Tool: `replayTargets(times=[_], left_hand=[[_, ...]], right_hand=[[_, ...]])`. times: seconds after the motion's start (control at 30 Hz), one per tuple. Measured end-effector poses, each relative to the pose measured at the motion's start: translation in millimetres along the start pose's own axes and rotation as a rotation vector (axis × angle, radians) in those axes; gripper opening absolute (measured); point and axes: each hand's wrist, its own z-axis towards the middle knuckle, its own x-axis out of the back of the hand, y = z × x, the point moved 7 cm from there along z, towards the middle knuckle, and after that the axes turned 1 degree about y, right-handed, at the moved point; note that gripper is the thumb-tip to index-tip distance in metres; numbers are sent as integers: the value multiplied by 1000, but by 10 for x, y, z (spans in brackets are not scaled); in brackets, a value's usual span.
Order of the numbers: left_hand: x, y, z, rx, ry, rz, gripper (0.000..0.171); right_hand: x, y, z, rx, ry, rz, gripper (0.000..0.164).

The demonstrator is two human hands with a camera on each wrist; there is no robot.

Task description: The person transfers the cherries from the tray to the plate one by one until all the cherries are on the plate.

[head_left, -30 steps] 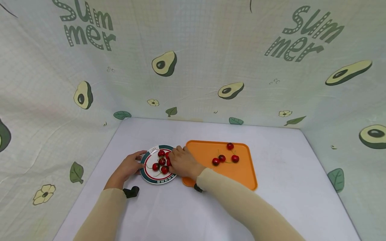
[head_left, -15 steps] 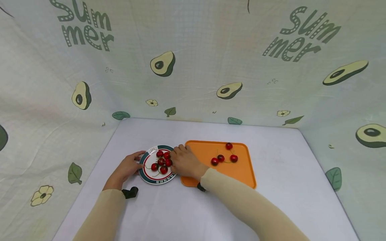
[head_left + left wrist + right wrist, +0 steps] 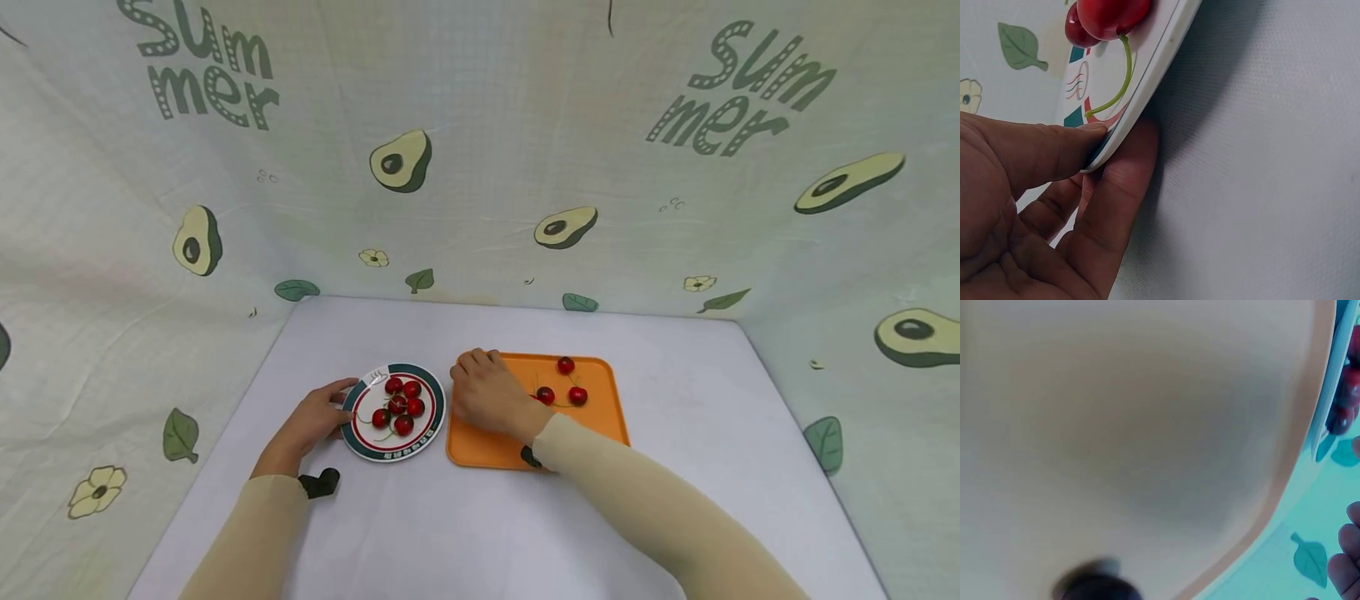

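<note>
My left hand (image 3: 318, 414) pinches the left rim of a white plate (image 3: 365, 435) with a green and red border. In the left wrist view the thumb (image 3: 1054, 147) lies on top of the rim and fingers are beneath it. Several red cherries (image 3: 397, 405) with stems sit on the plate. My right hand (image 3: 487, 392) is over the left part of an orange tray (image 3: 480, 454), back of the hand up. The right wrist view catches its loosely bent fingertips (image 3: 1347, 550) at the edge, apart from the thumb, with nothing seen between them.
More cherries (image 3: 577, 396) lie on the tray's right half, one partly hidden behind the right hand. Plate and tray stand side by side on a white table (image 3: 420, 533). A cloth (image 3: 480, 167) printed with avocados and leaves hangs behind and at both sides.
My right hand has moved right, from the plate's right edge to over the tray, uncovering the plate's right side. The left hand keeps its hold on the plate. The head view has shifted slightly.
</note>
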Motion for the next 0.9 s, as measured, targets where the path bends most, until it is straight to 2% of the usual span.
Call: replayTargets(times=[0.13, 0.37, 0.53, 0.7, 0.9], left_hand=[[-6, -35, 6, 16, 4, 8, 71], [-1, -64, 32, 16, 6, 7, 71], [4, -55, 34, 14, 14, 10, 71], [-7, -32, 17, -3, 15, 14, 70], [-11, -37, 18, -1, 13, 14, 70]], right_hand=[[10, 127, -100, -5, -6, 7, 36], [97, 431, -342, -59, 14, 88, 39], [122, 729, -559, -115, 53, 50, 41], [106, 984, -760, -194, 17, 55, 45], [66, 1038, -930, -199, 44, 50, 41]])
